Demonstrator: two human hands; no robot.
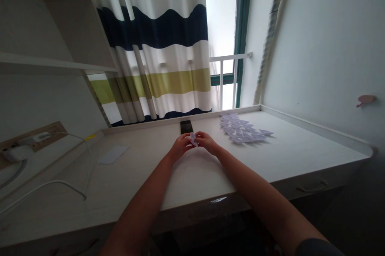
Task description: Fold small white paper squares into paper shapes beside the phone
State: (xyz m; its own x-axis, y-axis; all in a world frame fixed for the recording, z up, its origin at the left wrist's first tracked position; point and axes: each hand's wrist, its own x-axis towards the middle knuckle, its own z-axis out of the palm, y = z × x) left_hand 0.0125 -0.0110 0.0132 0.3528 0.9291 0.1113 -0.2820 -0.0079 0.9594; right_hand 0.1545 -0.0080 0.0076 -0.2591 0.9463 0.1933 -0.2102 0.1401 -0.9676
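Between both hands is a small folded piece of white paper (193, 140), held just above the desk. My left hand (181, 146) pinches it from the left side. From the right, the fingers of my right hand (205, 142) close on its other edge. A dark phone (186, 126) lies flat right behind the hands. To the right of them, many folded white paper pieces (243, 129) with pointed tips are spread in an overlapping pile. Flat sheets of white paper (113, 155) lie on the left part of the desk.
The pale desk (300, 143) has a raised rim along its back and right side. A white cable (60, 182) runs over its left part from a power socket panel (39, 139). Shelves (54, 63) overhang the left. A striped curtain (168, 55) hangs behind.
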